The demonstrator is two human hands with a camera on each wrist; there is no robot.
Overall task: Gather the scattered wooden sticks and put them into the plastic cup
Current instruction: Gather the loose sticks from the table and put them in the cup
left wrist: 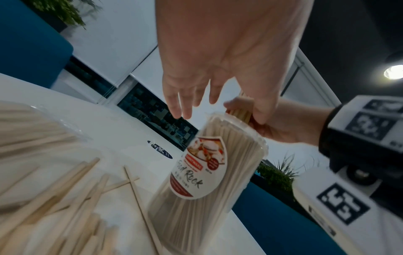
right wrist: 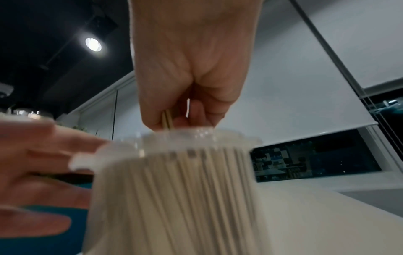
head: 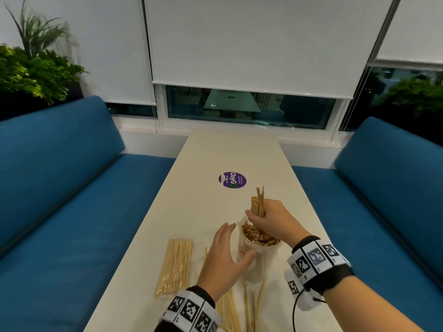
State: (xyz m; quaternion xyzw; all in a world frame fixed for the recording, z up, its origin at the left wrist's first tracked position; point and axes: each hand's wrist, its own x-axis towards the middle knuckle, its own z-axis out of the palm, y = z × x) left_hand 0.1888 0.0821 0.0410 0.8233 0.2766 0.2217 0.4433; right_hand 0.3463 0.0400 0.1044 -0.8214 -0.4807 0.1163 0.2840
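Note:
A clear plastic cup [head: 260,259] with a red label [left wrist: 202,170] stands on the white table [head: 215,152], packed with wooden sticks. My right hand [head: 266,219] grips a bundle of sticks [head: 257,202] upright over the cup's mouth, lower ends among those inside. The right wrist view shows the fist [right wrist: 191,110] closed round sticks [right wrist: 167,119] just above the rim. My left hand [head: 226,250] is open beside the cup's left side, fingers straight, thumb against the wall. Loose sticks [head: 247,305] lie on the table in front of the cup, also seen as loose sticks [left wrist: 76,198].
A clear packet of sticks [head: 175,267] lies left of the cup. A round purple sticker [head: 232,179] sits further back on the table. Blue benches [head: 60,188] flank the table on both sides, with a window at the far end.

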